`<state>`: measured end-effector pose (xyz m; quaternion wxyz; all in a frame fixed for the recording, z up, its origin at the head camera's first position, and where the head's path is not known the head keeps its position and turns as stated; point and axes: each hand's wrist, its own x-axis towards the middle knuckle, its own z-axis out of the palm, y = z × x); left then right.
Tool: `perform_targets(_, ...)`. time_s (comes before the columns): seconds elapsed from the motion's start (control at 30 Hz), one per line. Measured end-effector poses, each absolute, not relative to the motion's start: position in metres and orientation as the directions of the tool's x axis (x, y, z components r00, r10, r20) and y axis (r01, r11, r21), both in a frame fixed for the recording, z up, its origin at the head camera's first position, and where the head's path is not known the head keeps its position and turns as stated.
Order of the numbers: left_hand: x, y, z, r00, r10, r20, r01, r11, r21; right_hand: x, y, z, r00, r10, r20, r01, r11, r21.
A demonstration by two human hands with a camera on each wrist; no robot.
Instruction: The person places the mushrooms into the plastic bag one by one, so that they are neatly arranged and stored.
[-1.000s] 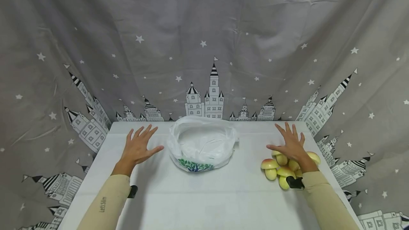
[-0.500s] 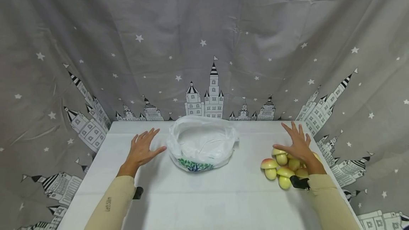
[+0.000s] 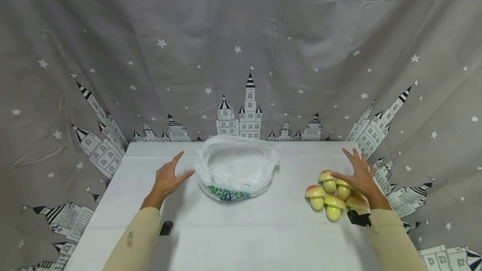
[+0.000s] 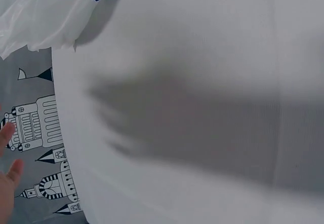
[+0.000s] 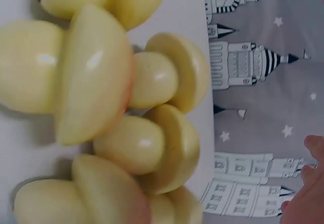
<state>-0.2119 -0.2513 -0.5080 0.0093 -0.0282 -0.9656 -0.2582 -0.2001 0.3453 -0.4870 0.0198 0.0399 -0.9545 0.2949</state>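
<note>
A white plastic bag (image 3: 241,168) with a green and blue tree print sits at the table's back middle, its mouth spread wide. Left of it, my left hand (image 3: 165,180) hovers with thumb and fingers stretched apart, touching nothing. On the right lies a cluster of several toy mushrooms (image 3: 333,204), yellow with reddish caps. Above their right side hangs my right hand (image 3: 362,179), fingers spread, holding nothing and hiding part of the cluster. In the right wrist view the mushrooms (image 5: 93,74) fill the left half, and fingers of the hand show at the lower right edge.
A white cloth covers the table (image 3: 241,241). Behind and beside it hangs a grey curtain (image 3: 237,20) printed with stars and castles. The left hand's shadow (image 4: 177,122) falls on the cloth in the left wrist view.
My right hand has shifted right and slightly down, uncovering more mushrooms. The left hand has moved a little right and down. Bag and mushrooms stay in place.
</note>
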Motion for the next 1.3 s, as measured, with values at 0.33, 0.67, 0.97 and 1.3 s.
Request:
perform_targets(0.33,-0.214,-0.241,-0.516,-0.988,-0.055,-0.142,-0.136,0.735,0.664,-0.19,0.365,-0.504,-0.999,0.023,0.04,-0.005,0.812,-0.584)
perform_targets(0.67,-0.215,-0.233,-0.524,-0.979,-0.092,-0.181,-0.198,0.624,0.755,-0.174,0.383,-0.522,-0.996,0.085,0.02,0.051,0.748,-0.662)
perform_targets(0.97,-0.217,-0.23,-0.53,-0.97,-0.124,-0.208,-0.24,0.595,0.767,-0.169,0.396,-0.536,-0.988,0.157,-0.006,0.113,0.683,-0.722)
perform_targets(1.3,-0.223,-0.226,-0.534,-0.97,-0.138,-0.199,-0.242,0.536,0.809,-0.171,0.402,-0.54,-0.978,0.194,-0.082,0.192,0.66,-0.726)
